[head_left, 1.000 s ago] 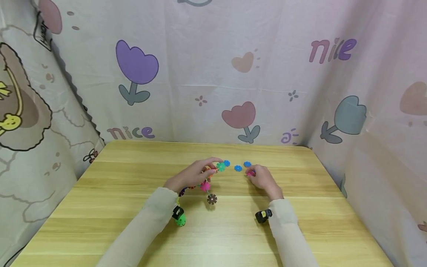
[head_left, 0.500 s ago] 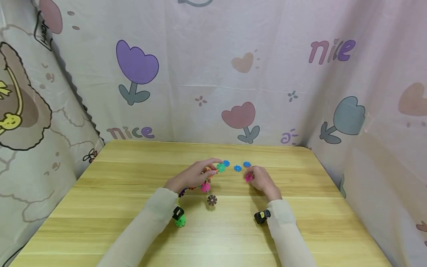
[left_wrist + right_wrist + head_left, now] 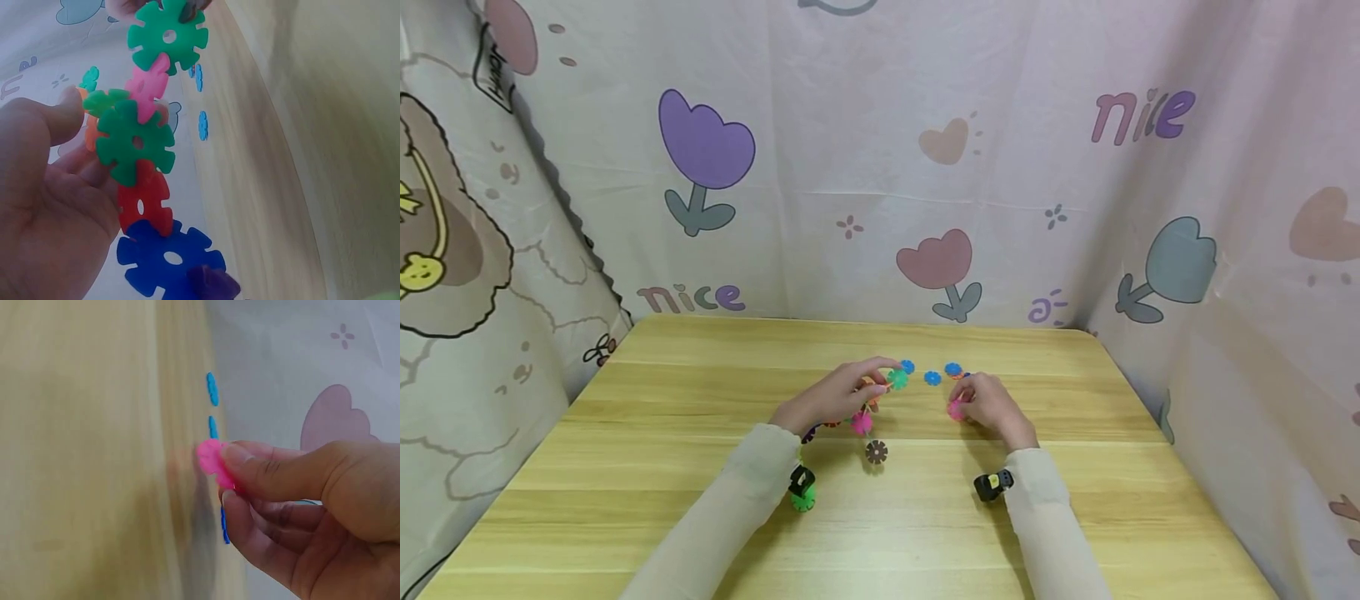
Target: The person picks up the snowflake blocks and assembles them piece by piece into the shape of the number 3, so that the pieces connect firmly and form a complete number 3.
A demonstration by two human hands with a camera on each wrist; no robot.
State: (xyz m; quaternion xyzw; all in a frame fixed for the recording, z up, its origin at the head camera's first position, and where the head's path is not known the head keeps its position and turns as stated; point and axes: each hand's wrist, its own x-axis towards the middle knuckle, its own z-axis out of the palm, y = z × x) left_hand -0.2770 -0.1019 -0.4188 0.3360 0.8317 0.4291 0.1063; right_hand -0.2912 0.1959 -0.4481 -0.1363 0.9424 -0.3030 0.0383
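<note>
My left hand (image 3: 831, 397) grips a chain of interlocked plastic snowflake discs (image 3: 145, 169) in green, pink, red and blue, held just above the wooden table (image 3: 647, 467). The chain's green end disc (image 3: 897, 378) sticks out past my fingertips. My right hand (image 3: 988, 404) pinches a single pink disc (image 3: 212, 461) between thumb and forefinger, a short way right of the chain. Loose blue discs (image 3: 932, 377) lie flat on the table between and behind the hands. The same blue discs (image 3: 213, 389) show edge-on in the right wrist view.
A brown disc (image 3: 876, 452) lies on the table in front of the left hand. A green disc (image 3: 802, 498) sits beside the left wrist camera. Flower-printed cloth (image 3: 880, 167) walls in the table at the back and both sides.
My right hand picked the pink disc up off the table and drew it slightly left and toward me. The left hand and its chain stayed almost still.
</note>
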